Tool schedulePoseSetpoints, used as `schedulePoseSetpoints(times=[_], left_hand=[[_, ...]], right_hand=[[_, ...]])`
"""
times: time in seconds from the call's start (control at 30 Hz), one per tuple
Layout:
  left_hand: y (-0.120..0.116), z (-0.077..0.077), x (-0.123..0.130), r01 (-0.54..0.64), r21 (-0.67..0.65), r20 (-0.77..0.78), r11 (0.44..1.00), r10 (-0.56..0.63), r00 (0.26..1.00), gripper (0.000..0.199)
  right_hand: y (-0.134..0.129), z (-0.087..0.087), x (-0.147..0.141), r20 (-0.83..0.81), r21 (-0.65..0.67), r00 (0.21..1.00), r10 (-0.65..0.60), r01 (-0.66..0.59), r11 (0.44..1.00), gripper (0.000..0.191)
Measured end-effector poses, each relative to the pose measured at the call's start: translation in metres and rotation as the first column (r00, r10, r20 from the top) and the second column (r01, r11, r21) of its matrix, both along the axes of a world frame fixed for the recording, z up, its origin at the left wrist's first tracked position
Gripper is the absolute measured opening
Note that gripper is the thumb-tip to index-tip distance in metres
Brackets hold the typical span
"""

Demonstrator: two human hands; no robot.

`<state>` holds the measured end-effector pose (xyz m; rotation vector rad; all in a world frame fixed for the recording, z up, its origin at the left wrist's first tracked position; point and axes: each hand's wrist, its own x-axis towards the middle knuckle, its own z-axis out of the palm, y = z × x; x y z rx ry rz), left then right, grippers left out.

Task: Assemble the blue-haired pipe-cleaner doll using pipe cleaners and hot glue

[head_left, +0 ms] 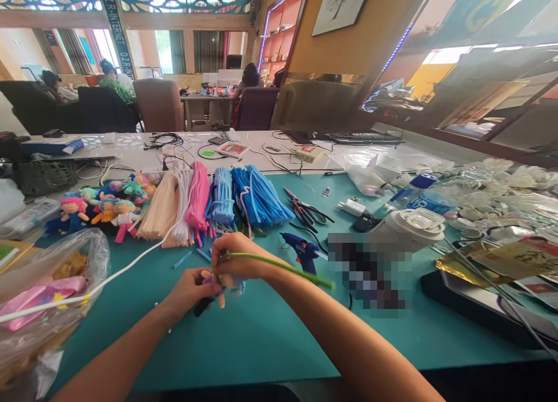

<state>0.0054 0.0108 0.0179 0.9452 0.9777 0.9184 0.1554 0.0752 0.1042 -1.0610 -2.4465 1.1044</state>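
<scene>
My left hand [189, 291] pinches a small pipe-cleaner doll [221, 299] with peach, blue and dark parts, low over the green mat. Close against it, my right hand [239, 254] has its fingers closed on a green pipe cleaner [285, 267]. The long end of this stem trails to the right over my right forearm. My fingers hide much of the doll and the stem's other end. Short blue pieces [182, 259] lie just beyond my hands. Behind them are bundles of pipe cleaners: beige [159, 210], pink [198, 198] and blue [261, 198].
Finished dolls [104, 207] cluster at the left, near a plastic bag [93, 262]. A white cable [131, 266] crosses the left side. Right of my hands lie a blue glue gun [300, 246], pliers [307, 210] and a lidded white cup [410, 228]. Other people sit farther back.
</scene>
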Motion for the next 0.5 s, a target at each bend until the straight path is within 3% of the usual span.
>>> schedulePoseSetpoints(times=[0.23, 0.5], left_hand=[[-0.0005, 0.0008, 0.0016, -0.039, 0.03, -0.046, 0.999, 0.041, 0.998, 0.032], [-0.0007, -0.0049, -0.0001, 0.012, 0.101, -0.07, 0.995, -0.004, 0.998, 0.026]], right_hand=[[-0.0011, 0.0002, -0.0066, 0.055, 0.016, 0.998, 0.026, -0.027, 1.0, 0.016], [-0.0035, 0.0024, -0.011, 0.089, -0.008, 0.995, 0.042, -0.042, 0.999, 0.014]])
